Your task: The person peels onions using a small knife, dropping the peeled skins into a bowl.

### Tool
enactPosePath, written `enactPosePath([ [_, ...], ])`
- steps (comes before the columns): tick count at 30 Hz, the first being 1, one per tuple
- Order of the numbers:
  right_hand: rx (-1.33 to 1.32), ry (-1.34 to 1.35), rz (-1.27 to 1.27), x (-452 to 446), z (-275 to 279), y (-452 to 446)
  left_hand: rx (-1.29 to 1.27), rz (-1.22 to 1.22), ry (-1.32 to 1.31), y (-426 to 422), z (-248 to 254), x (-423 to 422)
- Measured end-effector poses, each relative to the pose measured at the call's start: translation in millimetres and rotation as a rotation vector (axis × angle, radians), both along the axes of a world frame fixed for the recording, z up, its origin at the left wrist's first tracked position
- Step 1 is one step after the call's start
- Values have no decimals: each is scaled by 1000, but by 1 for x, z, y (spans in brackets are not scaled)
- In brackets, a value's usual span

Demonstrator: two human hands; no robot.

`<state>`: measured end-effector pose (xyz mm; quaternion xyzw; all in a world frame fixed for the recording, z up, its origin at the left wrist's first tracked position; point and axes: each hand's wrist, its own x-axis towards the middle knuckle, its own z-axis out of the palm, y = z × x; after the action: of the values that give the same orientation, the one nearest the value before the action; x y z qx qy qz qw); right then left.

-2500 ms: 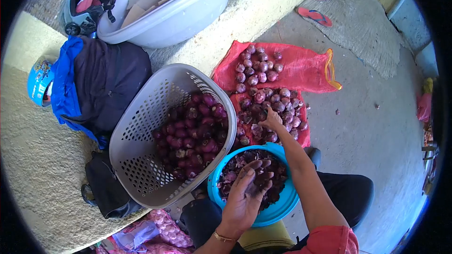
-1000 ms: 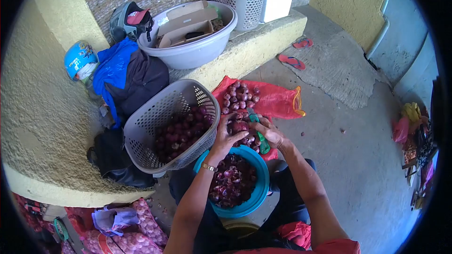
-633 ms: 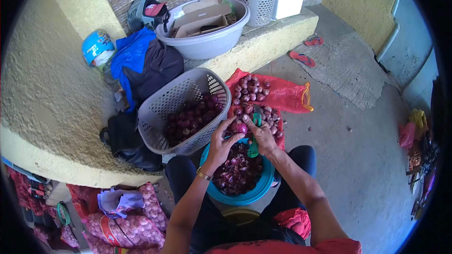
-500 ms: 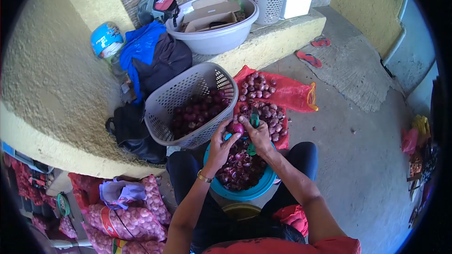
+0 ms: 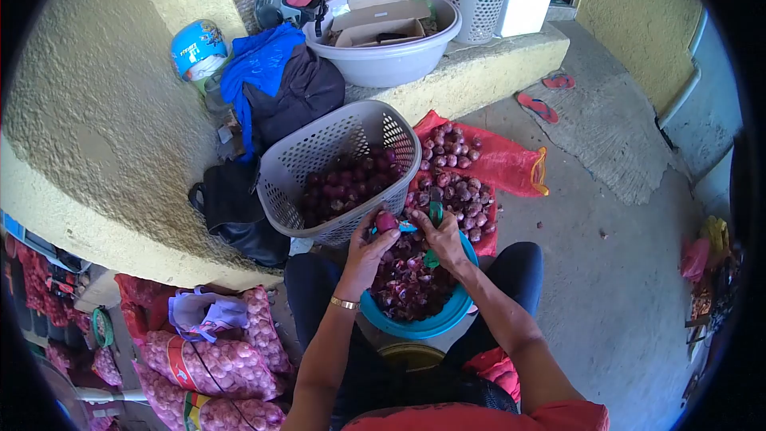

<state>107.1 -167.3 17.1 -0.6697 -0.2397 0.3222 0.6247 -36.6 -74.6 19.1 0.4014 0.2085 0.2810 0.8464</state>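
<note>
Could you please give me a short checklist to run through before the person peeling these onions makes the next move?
1. Onion held in the left hand: ok.
2. Green-handled tool in the right hand: ok.
3. Tool's cutting edge clear of the left hand: cannot tell, too small to make out.
4. Onion fully peeled: cannot tell, partly covered by the hand.
5. Blue basin between the legs for skins: ok.
6. Grey basket close by with room left: ok.

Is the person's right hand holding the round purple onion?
No, the left hand holds the round purple onion, while the right hand grips a green-handled tool.
</note>
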Motion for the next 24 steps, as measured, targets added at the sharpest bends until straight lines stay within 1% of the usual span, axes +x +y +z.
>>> enactPosePath([
  [2, 50, 113, 3, 0, 2, -3, 81, 5, -36, 4, -5, 1],
  [3, 46, 114, 4, 3, -3, -4, 77, 6, -34, 5, -4, 2],
  [5, 66, 197, 57, 10, -17, -6, -13, 1, -190, 7, -2, 4],
  [6, 65, 198, 55, 12, -22, -7, -14, 0, -190, 9, -5, 5],
  [8, -120, -196, 104, 16, -33, -12, -171, 22, -258, 12, -12, 6],
  [9, -125, -195, 100, 18, -42, -15, -176, 18, -257, 13, -13, 7],
  [11, -299, -470, 253, 22, -74, -17, -201, -31, -287, 16, -12, 10],
  [12, -264, -429, 301, 27, -108, -18, -200, -37, -288, 17, -10, 11],
  [13, -265, -431, 295, 27, -116, -22, -231, -51, -298, 16, -8, 11],
  [14, -293, -433, 379, 27, -121, -25, -262, -63, -309, 16, -7, 12],
  [15, -321, -434, 465, 26, -122, -26, -264, -63, -312, 16, -6, 12],
  [17, -322, -481, 431, 24, -125, -26, -214, -95, -316, 17, -5, 12],
  [19, -417, -347, 462, 25, -127, -27, -231, -102, -322, 18, -5, 12],
  [20, -420, -348, 464, 24, -129, -28, -244, -110, -325, 18, -5, 11],
  [22, -327, -224, 521, 22, -130, -28, -259, -109, -332, 20, -10, 11],
  [23, -328, -225, 524, 22, -130, -27, -273, -112, -338, 21, -13, 11],
  [24, -316, -354, 465, 19, -127, -25, -272, -110, -339, 23, -17, 11],
])
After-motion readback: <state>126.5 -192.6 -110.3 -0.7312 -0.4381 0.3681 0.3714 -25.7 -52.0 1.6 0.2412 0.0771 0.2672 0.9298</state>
